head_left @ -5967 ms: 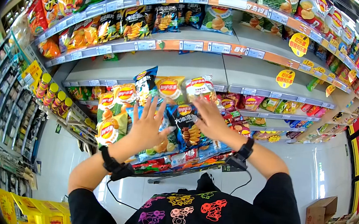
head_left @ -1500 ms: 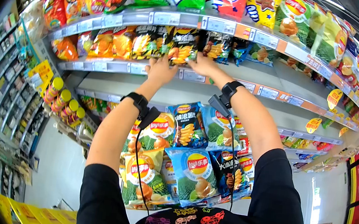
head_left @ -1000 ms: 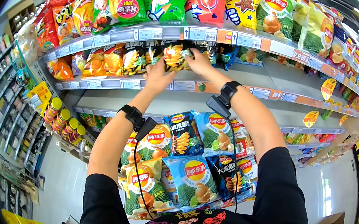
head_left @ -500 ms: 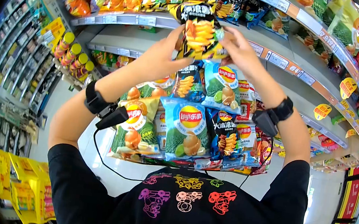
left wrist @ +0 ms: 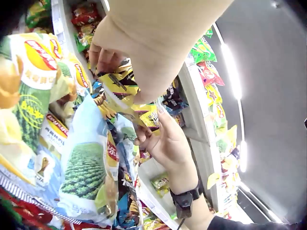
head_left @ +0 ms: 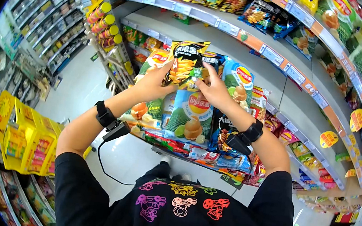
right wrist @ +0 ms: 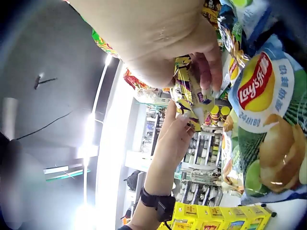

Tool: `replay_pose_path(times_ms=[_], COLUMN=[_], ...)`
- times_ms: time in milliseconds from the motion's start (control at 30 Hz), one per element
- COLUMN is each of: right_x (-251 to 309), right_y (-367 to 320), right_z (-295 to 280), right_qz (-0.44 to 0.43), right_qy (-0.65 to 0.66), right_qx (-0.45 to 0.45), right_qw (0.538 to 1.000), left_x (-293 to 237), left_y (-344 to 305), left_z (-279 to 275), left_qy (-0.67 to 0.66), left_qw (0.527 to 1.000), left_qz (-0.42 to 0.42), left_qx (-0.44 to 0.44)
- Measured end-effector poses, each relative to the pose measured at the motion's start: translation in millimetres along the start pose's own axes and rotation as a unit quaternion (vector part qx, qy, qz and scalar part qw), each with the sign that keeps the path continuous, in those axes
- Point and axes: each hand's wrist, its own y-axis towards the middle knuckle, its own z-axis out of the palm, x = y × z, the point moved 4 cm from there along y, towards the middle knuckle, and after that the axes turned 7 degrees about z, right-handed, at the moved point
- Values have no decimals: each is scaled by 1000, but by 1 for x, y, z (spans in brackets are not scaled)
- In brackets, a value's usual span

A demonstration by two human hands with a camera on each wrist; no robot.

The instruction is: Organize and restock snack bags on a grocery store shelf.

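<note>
A black-and-yellow bag [head_left: 186, 66] is held between both hands, above a pile of bags [head_left: 198, 153]. Its left side is gripped by the left hand [head_left: 150, 83] and its right side by the right hand [head_left: 216, 90]; in the wrist views, the wrapper is seen pinched by thumb and fingers. The printed front is turned toward the head camera. The black end is directed toward the grey shelf [head_left: 217, 40].

Just below the held bag, on the person's side, a blue bag [head_left: 193, 119] is laid on the pile. It is flanked on the left by a green bag [head_left: 150, 111] and on the right by a dark bag [head_left: 222, 131], the latter partly covered by the right arm. A second blue bag [head_left: 238, 77] is noted beside the right hand.

Yellow-lidded canisters [head_left: 105, 24] are lined up left of the shelf. A yellow rack [head_left: 28, 139] is placed farther left.
</note>
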Motion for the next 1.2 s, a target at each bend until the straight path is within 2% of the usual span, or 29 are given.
replay_pose_path(times_ms=[67, 100, 133, 200, 233, 267, 333, 367, 467, 500, 600, 700, 733, 800, 833, 900, 933, 1000, 1100, 1133, 1200], right_x=[-2, -3, -6, -6, -3, -4, -5, -7, -2, -11, 9, 15, 18, 27, 33, 42, 44, 45, 24, 20, 15], right_y=[-4, -3, 0, 7, 13, 15, 24, 27, 35, 39, 30, 21, 18, 16, 17, 21, 24, 29, 35, 35, 32], right_z=[8, 10, 14, 19, 22, 26, 32, 35, 51, 56, 72, 75, 75, 78, 81, 92, 98, 106, 107, 107, 108], right_qz=[-48, -32, 28, 46, 20, 61, 79, 111, 91, 42, 100, 90, 101, 31, -12, -78, -77, -81, -17, -7, 18], right_qy=[-57, -83, -52, -76, -90, -19, -21, -51, -182, -206, -247, -344, -387, -434, -451, -480, -494, -521, -544, -546, -536], right_qx=[-22, -25, -4, -33, -55, -46, -71, -74, -166, -212, -251, -296, -304, -325, -324, -322, -310, -284, -237, -227, -203], right_qw=[997, 996, 998, 995, 994, 997, 994, 990, 965, 954, 931, 886, 865, 840, 831, 812, 809, 801, 805, 806, 820], left_x=[4, 11, 19, 44, 50, 58, 75, 82, 108, 121, 130, 134, 135, 131, 122, 127, 124, 122, 124, 129, 138], left_y=[-12, -14, -16, -13, -9, -5, 1, 3, 13, 15, 20, 22, 23, 27, 27, 28, 29, 30, 32, 34, 32], left_z=[-1, 2, 5, 14, 12, 9, 2, 0, -6, -1, -4, -4, -7, -15, -27, -14, -15, -5, 9, 16, 28], left_qy=[-7, -13, -11, -47, -5, -23, -34, -21, 6, 0, 9, -2, 25, 72, 33, 29, 28, 38, 35, -8, -19], left_qw=[997, 997, 1000, 986, 987, 984, 974, 972, 965, 964, 960, 949, 964, 984, 991, 992, 986, 981, 980, 977, 977], left_qz=[-70, -57, -25, -123, -114, -122, -139, -131, -89, -72, -34, -9, 11, 48, 35, 120, 161, 190, 175, 206, 196], left_qx=[44, 41, 13, 100, 114, 129, 173, 195, 246, 255, 279, 315, 265, 153, 126, 27, -24, -2, 84, 57, 81])
